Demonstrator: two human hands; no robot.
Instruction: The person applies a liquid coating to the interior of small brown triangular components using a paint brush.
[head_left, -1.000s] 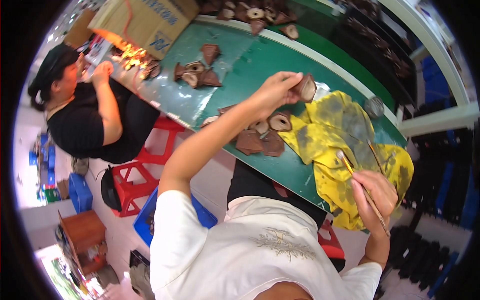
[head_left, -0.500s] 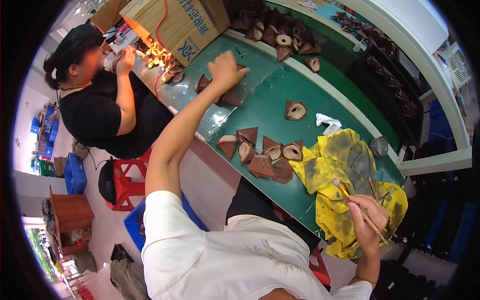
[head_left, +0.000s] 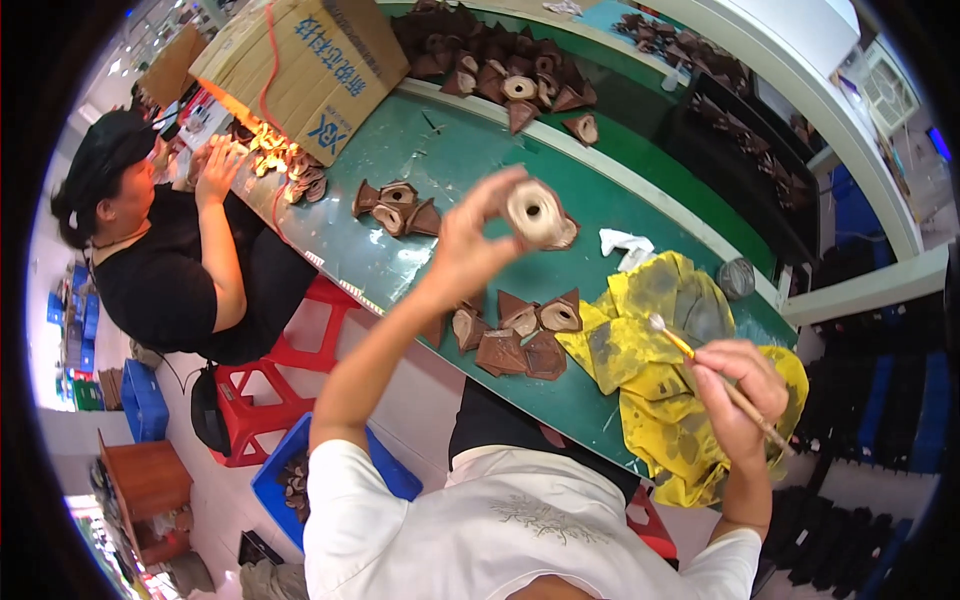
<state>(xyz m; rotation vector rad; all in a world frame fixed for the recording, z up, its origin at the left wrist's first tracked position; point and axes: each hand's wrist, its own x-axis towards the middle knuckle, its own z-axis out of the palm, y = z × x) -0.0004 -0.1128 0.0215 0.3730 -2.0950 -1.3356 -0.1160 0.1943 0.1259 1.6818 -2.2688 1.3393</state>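
We lift a brown leather piece with a round hole (head_left: 537,213) in our left hand (head_left: 470,245), grip closed, above the green bench (head_left: 440,160); our right hand (head_left: 742,392) pinches a thin wooden-handled brush (head_left: 715,375) over a stained yellow cloth (head_left: 650,350), ready for gluing.

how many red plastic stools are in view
2: one red plastic stool under the seated co-worker, and a second partly hidden beneath the person by the green table. More may be hidden.

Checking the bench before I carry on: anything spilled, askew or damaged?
Nothing spilled or broken. The crumpled yellow cloth is smeared with dark stains and hangs over the green table edge; a crumpled white scrap lies beside it.
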